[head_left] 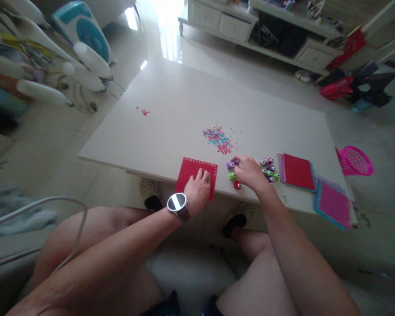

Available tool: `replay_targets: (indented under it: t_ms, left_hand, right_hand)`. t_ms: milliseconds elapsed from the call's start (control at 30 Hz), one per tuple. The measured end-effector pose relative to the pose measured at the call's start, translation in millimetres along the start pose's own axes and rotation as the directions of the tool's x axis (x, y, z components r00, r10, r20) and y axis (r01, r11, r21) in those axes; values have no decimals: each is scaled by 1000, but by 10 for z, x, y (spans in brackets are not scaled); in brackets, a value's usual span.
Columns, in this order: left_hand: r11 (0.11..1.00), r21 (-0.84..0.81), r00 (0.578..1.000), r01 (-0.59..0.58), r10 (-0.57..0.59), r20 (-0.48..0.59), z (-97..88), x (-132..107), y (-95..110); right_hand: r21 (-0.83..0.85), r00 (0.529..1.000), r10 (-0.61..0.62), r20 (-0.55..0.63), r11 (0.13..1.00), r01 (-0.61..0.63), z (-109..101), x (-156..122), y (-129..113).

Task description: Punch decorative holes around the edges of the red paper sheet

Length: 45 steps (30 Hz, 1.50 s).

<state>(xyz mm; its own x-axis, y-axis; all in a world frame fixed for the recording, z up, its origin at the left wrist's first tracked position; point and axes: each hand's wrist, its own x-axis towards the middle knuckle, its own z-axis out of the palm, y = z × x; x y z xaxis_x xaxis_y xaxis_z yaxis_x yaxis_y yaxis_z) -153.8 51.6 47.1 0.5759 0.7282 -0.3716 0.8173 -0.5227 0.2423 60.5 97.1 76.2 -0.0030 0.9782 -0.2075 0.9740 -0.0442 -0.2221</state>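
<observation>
A red paper sheet (188,172) lies at the table's near edge, with a row of small punched holes along its far edge and a few down the right side. My left hand (198,189), with a watch on the wrist, rests on that sheet, fingers stretched out. To the right, the fingers of my right hand (249,170) close around the right end of a small purple craft punch (230,165). Just below it sit a green punch (232,175) and a red punch (238,185). Several more punches (270,172) stand in a group beyond my right hand, partly covered by it.
Colourful paper confetti (220,139) is heaped mid-table, with a few red bits (145,113) farther left. Stacked red paper (299,170) and pink and blue sheets (334,204) lie at the right, the latter overhanging the edge. A pink basket (355,161) stands beyond.
</observation>
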Motion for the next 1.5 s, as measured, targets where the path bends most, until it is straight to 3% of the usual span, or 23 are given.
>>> replay_targets:
  t_ms: [367,767,933,1000,1067,1200,1367,1500]
  left_hand:
    - [1000,13,1000,-9,9,18,-48,0,22]
    - [999,33,998,8,-11,67,-100,-23,59]
    - [1000,16,998,8,-9,69,-102,-15,60]
    - [1000,10,998,6,-7,62,-104,-19,57]
    - [1000,10,998,6,-6,57,-106,-24,57]
    - [1000,17,997,10,-12,77,-103,-34,67]
    - [1000,9,999,-6,6,37,-135,-22,41]
    - [999,-22,998,-25,24,-51,-184,64,-78]
  right_hand:
    - [47,993,-47,107,998,42,81,82,98]
    - [56,996,-13,90,998,8,23,90,156]
    - [-82,997,2,73,997,4,-97,39,132]
    - [-149,992,47,118,988,-30,-145,1,127]
    - [-169,969,77,236,985,-37,-172,-46,131]
    - [-109,903,10,430,993,41,-131,-132,162]
    - [-44,876,-60,479,995,92,-33,-148,178]
    - [3,881,-103,462,993,115,-51,-140,109]
